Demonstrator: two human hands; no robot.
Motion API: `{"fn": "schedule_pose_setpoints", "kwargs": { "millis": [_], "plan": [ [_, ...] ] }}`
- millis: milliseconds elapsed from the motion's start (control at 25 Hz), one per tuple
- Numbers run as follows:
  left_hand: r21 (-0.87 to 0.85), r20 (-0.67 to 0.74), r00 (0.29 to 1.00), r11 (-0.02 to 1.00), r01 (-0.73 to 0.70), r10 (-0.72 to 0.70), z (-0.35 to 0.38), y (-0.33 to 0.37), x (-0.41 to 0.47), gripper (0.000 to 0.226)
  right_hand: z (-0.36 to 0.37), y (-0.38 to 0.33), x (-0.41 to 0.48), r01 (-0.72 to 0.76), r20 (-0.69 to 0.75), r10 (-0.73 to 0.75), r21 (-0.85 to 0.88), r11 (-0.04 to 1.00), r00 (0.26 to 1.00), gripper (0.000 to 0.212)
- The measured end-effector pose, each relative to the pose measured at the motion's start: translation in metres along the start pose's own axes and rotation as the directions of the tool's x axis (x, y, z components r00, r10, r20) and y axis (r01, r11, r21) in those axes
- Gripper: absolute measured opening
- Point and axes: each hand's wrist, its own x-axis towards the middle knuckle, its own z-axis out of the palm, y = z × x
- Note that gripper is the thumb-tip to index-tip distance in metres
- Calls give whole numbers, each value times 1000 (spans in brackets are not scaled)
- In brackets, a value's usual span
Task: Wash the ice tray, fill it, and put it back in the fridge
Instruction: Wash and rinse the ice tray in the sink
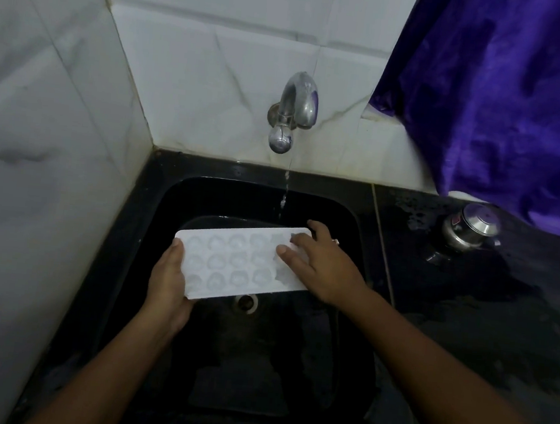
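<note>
A person holds a white ice tray point(232, 262) over a black sink point(154, 220), cavities facing up, beneath a thin stream of water point(285, 192) from a steel wall tap point(293, 110). The left hand point(167, 283) grasps the tray's left short end, thumb on top; its fingers are hidden under the tray. The right hand point(317, 266) lies released and spread flat over the right end, thumb across the cavities, covering that corner (a ring point(335, 241) shows on one finger). Whether its farthest fingertip hooks over the back rim is unclear. The stream drops out of sight behind the tray's far edge near this hand, so where it lands cannot be told. The cavities' shapes are faint in the dim light, and any water in them is hard to make out. The drain point(246, 302) is half hidden by the tray's near edge. On the wet, dark worktop point(501, 318) to the right stands a small steel pot point(468, 226), its top partly behind a hanging purple cloth point(505, 96) that the frame cuts off. Both forearms run out of the bottom of the frame.
</note>
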Motion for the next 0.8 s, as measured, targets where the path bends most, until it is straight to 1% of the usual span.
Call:
{"fn": "schedule_pose_setpoints", "kwargs": {
  "millis": [40, 80, 120, 160, 200, 240, 280, 320, 360, 400, 440, 480, 520, 560, 600, 640, 680, 720, 760, 800],
  "plan": [
    [-4, -7, 1000, 1000, -3, 3, -1, 1, -2, 45, -5, 1, -1, 30, 17, -29, -35, 999, 999, 60],
    [-1, -10, 1000, 1000, -1, 1, -1, 1, -4, 45, -9, 1, -2, 50, 23, -48, -110, 993, 999, 58],
    [6, -10, 1000, 1000, 1, -1, 0, 0, -7, 44, -10, 0, -2, 51, 13, -49, -186, 981, 999, 56],
    [7, -9, 1000, 1000, 2, -2, 1, 0, -11, 44, -10, -3, -1, 24, 4, -24, -208, 978, 1000, 58],
    [2, -7, 1000, 1000, 0, 0, 3, 0, -14, 44, -7, -5, 4, -17, 6, 19, -162, 987, 1000, 62],
    [-7, -9, 1000, 1000, -3, 3, 3, 0, -15, 44, -5, -9, 5, -79, 30, 80, -47, 996, 996, 64],
    [-14, -16, 1000, 1000, -7, 7, 3, 1, -16, 44, -3, -12, 8, -147, 59, 141, 131, 980, 988, 65],
    [-14, -23, 1000, 1000, -14, 13, 2, 3, -16, 44, -4, -12, 11, -199, 94, 180, 284, 938, 979, 66],
    [-6, -25, 999, 1000, -19, 19, 1, 5, -16, 44, -8, -11, 12, -221, 143, 180, 359, 907, 973, 65],
    [6, -23, 1000, 1000, -21, 21, -1, 6, -16, 44, -16, -14, 11, -230, 197, 172, 326, 917, 965, 63],
    [15, -17, 1000, 1000, -16, 16, -1, 7, -17, 43, -24, -15, 12, -179, 218, 141, 168, 969, 966, 62],
    [18, -12, 1000, 1000, -8, 8, -2, 6, -18, 43, -30, -19, 11, -92, 204, 110, -98, 991, 973, 63],
    [17, -12, 1000, 1000, 1, -1, -1, 5, -21, 43, -31, -22, 11, 3, 162, 60, -361, 933, 985, 65],
    [14, -18, 1000, 1000, 9, -9, -1, 4, -22, 44, -30, -26, 9, 72, 135, -1, -519, 852, 991, 67],
    [9, -25, 1000, 1000, 11, -11, -1, 4, -24, 44, -24, -26, 8, 115, 120, -57, -564, 817, 991, 70],
    [3, -29, 1000, 1000, 8, -8, -3, 5, -24, 44, -19, -25, 5, 127, 126, -70, -533, 837, 990, 72],
    [-3, -30, 1000, 1000, 1, -2, -4, 7, -24, 44, -15, -22, 2, 100, 142, -45, -411, 906, 989, 73],
    [-8, -28, 1000, 1000, -6, 5, -6, 9, -24, 44, -15, -19, 0, 27, 170, 5, -181, 983, 986, 73],
    [-8, -26, 1000, 1000, -11, 10, -8, 11, -25, 43, -15, -17, -1, -99, 204, 74, 115, 988, 976, 73],
    [-1, -26, 1000, 1000, -13, 13, -9, 12, -25, 43, -17, -17, -1, -189, 230, 118, 317, 929, 966, 72]
  ]
}}
